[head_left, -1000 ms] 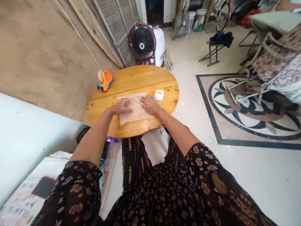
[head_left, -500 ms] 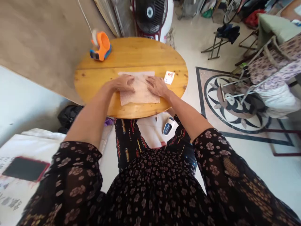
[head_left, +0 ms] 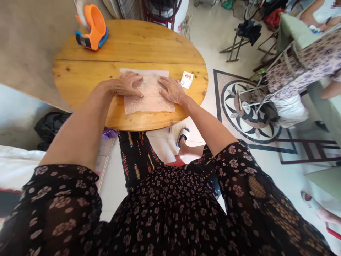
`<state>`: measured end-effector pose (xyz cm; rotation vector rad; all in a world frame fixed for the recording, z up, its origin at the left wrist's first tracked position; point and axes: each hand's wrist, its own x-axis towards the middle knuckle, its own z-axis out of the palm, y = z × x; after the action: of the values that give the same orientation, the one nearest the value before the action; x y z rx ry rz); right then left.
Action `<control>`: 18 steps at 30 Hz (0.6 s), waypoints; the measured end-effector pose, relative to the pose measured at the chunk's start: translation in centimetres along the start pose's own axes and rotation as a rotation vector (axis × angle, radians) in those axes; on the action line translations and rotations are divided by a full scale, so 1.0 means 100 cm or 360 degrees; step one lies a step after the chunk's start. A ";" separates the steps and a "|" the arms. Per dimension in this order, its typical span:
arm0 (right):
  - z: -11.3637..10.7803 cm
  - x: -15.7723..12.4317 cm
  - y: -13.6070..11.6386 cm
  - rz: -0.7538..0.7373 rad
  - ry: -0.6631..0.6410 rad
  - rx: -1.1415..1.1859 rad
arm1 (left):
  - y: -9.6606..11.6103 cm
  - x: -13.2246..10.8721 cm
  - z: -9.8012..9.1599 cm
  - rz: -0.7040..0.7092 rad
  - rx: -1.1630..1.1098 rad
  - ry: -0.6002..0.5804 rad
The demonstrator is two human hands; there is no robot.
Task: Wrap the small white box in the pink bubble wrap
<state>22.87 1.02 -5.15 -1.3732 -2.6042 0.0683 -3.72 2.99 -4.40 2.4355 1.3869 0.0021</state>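
Your left hand point(head_left: 126, 85) lies flat, thumb spread well apart from its fingers, over the left side of a translucent, pinkish, rectangular sheet of bubble wrap point(head_left: 149, 101); your right hand point(head_left: 173, 89) lies palm down on the right side, its fingers a little spread. Neither is closed around anything. Between them the bubbled middle of the sheet shows, and the sheet itself lies flat on the near half of a rounded, yellow-brown wooden bench point(head_left: 149, 42). Just beside your right hand sits a small white box with orange-red print point(head_left: 187, 79). At the bench's far left you have an orange and blue plastic tape dispenser point(head_left: 96, 28), well apart from the sheet. Beyond the far edge stands a black, dark-red-framed fan point(head_left: 162, 8), partly cut off by the view.
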 end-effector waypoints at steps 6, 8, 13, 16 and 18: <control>-0.004 -0.001 -0.002 0.0005 -0.0068 -0.0044 | 0.004 -0.002 -0.001 -0.0016 -0.0002 -0.0002; -0.004 -0.001 -0.002 -0.0004 -0.0078 -0.0035 | 0.006 -0.003 -0.003 -0.0045 0.0001 -0.0003; -0.005 -0.002 -0.002 0.0015 -0.0081 -0.0029 | 0.011 -0.004 -0.006 -0.0077 0.0019 -0.0044; -0.005 -0.002 -0.002 0.0034 -0.0080 -0.0008 | 0.012 -0.003 -0.007 -0.0053 0.0033 -0.0034; -0.004 -0.002 -0.002 0.0020 -0.0068 0.0004 | 0.012 -0.003 -0.006 -0.0041 0.0043 -0.0018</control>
<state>22.86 0.72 -4.75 -1.4029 -2.6293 0.1039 -2.93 2.36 -3.38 2.4355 1.4223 -0.0364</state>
